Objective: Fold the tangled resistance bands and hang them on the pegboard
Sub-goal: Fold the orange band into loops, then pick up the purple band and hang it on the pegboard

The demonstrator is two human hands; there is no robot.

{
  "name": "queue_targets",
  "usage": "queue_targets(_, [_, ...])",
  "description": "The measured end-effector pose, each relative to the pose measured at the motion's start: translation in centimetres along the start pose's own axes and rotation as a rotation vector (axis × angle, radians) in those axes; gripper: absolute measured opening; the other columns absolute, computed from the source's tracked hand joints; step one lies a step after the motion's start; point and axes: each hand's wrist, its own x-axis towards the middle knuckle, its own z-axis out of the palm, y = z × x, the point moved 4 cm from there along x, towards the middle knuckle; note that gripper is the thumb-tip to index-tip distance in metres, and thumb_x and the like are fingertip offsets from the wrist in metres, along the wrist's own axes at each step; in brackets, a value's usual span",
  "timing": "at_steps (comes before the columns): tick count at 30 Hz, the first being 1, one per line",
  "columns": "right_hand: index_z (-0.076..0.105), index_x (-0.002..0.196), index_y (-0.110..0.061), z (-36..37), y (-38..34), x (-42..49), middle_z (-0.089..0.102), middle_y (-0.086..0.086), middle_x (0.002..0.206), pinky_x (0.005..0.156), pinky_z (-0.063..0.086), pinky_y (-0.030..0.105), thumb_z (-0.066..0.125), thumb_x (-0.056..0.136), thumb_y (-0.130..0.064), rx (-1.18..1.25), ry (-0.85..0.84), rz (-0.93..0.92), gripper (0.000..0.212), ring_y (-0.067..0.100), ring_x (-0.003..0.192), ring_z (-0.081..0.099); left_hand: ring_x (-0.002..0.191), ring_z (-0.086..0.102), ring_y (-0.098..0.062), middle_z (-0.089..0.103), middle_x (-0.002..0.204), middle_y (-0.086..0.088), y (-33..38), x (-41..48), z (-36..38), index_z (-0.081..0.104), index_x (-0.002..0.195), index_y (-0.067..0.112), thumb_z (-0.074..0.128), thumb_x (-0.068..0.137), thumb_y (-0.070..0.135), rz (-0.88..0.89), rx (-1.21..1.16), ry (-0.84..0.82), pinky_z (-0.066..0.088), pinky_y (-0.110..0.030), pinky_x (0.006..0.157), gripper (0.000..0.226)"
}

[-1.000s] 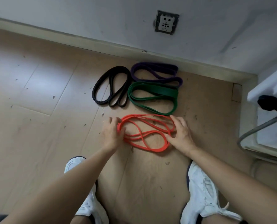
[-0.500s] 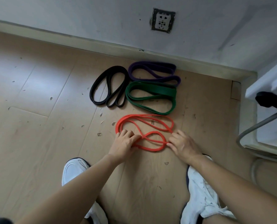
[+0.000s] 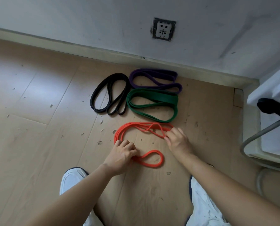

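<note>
An orange resistance band (image 3: 154, 159) lies looped on the wooden floor in front of me. My left hand (image 3: 122, 154) grips its strands at the left, where a small loop sticks out toward me. My right hand (image 3: 176, 141) pinches the strands at the band's right end. Beyond it lie a folded green band (image 3: 154, 101), a purple band (image 3: 155, 79) near the wall, and a black band (image 3: 109, 93) to their left. No pegboard is in view.
The grey wall with a socket (image 3: 164, 29) and a skirting board closes the far side. A white unit (image 3: 273, 98) with a black plug (image 3: 268, 106) and grey hose stands at the right. My white shoes (image 3: 70, 180) are below. Small debris dots the floor.
My left hand has pulled a small loop of the orange band toward me. My right hand has moved up to the band's right end and taken hold of the strands.
</note>
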Motion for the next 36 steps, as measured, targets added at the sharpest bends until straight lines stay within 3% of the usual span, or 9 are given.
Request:
queue_targets(3, [0.072,0.107,-0.006,0.8,-1.0,0.9,0.067,0.010,0.105,0.090,0.053,0.037,0.073,0.085,-0.005,-0.015,-0.201,0.078,0.022,0.032,0.101,0.060,0.099,0.054,-0.019,0.058,0.104,0.010,0.1,0.2,-0.4,0.064,0.112,0.039,0.057,0.073,0.034,-0.075,-0.029,-0.001,0.044,-0.039,0.084,0.040])
queue_targets(5, [0.069,0.116,-0.014,0.8,-0.8,1.1,0.064,0.003,0.116,0.097,0.045,0.031,0.064,0.096,-0.022,-0.060,-0.257,0.099,0.022,0.023,0.113,0.056,0.099,0.053,-0.018,0.059,0.102,0.012,0.0,0.1,-0.6,0.065,0.112,0.039,0.053,0.068,0.040,-0.109,-0.079,0.007,0.044,-0.037,0.084,0.045])
queue_targets(9, [0.074,0.097,-0.021,-0.6,0.3,1.5,0.065,-0.003,0.097,0.077,0.045,0.027,0.067,0.092,-0.045,-0.021,-0.215,0.149,0.025,0.018,0.097,0.061,0.097,0.053,-0.014,0.060,0.100,0.016,-0.7,0.7,-1.7,0.069,0.106,0.039,0.059,0.066,0.042,-0.182,-0.208,0.091,0.044,-0.036,0.087,0.042])
queue_targets(13, [0.076,0.080,-0.018,-3.3,1.7,4.2,0.069,-0.002,0.080,0.066,0.049,0.030,0.076,0.087,-0.031,0.191,-0.016,0.304,0.015,0.020,0.076,0.066,0.094,0.060,-0.017,0.066,0.099,0.011,-2.5,3.3,-4.2,0.072,0.103,0.031,0.055,0.077,0.037,-0.255,-0.300,0.236,0.051,-0.036,0.082,0.032])
queue_targets(19, [0.072,0.094,-0.017,-6.3,3.4,12.1,0.070,-0.005,0.087,0.077,0.054,0.034,0.070,0.093,-0.028,0.386,0.110,0.476,0.011,0.018,0.083,0.066,0.091,0.062,-0.012,0.070,0.098,0.009,-5.9,10.9,-10.3,0.074,0.106,0.024,0.064,0.092,0.021,-0.397,-0.428,0.407,0.050,-0.029,0.079,0.017])
queue_targets(22, [0.069,0.104,-0.014,-6.6,4.2,15.8,0.066,-0.003,0.097,0.076,0.046,0.027,0.067,0.096,-0.024,0.425,0.103,0.456,0.013,0.016,0.090,0.062,0.089,0.064,-0.010,0.072,0.103,0.006,-7.6,14.8,-12.6,0.073,0.112,0.022,0.064,0.095,0.024,-0.464,-0.468,0.421,0.047,-0.026,0.075,0.019])
queue_targets(25, [0.066,0.108,-0.012,-6.0,5.0,19.8,0.063,0.002,0.107,0.079,0.043,0.026,0.068,0.096,-0.022,0.451,0.117,0.427,0.016,0.017,0.095,0.060,0.095,0.068,-0.017,0.073,0.106,0.003,-9.9,18.5,-13.6,0.071,0.114,0.021,0.064,0.095,0.029,-0.500,-0.448,0.441,0.052,-0.032,0.080,0.022])
queue_targets(30, [0.060,0.117,-0.019,-3.8,7.8,24.6,0.058,0.010,0.124,0.092,0.055,0.044,0.073,0.086,-0.045,0.296,0.038,0.520,0.042,0.031,0.107,0.061,0.112,0.056,-0.031,0.061,0.121,-0.007,-12.7,23.4,-14.0,0.060,0.128,0.019,0.061,0.095,0.029,-0.471,-0.252,0.406,0.048,-0.041,0.090,0.035])
queue_targets(36, [0.049,0.143,-0.026,-2.2,7.9,25.8,0.047,0.012,0.134,0.098,0.050,0.046,0.070,0.086,-0.051,0.116,0.038,0.296,0.066,0.032,0.126,0.045,0.114,0.051,-0.035,0.064,0.118,-0.010,-14.9,27.6,-14.0,0.064,0.117,0.014,0.054,0.095,0.041,-0.579,0.180,0.212,0.041,-0.041,0.092,0.035])
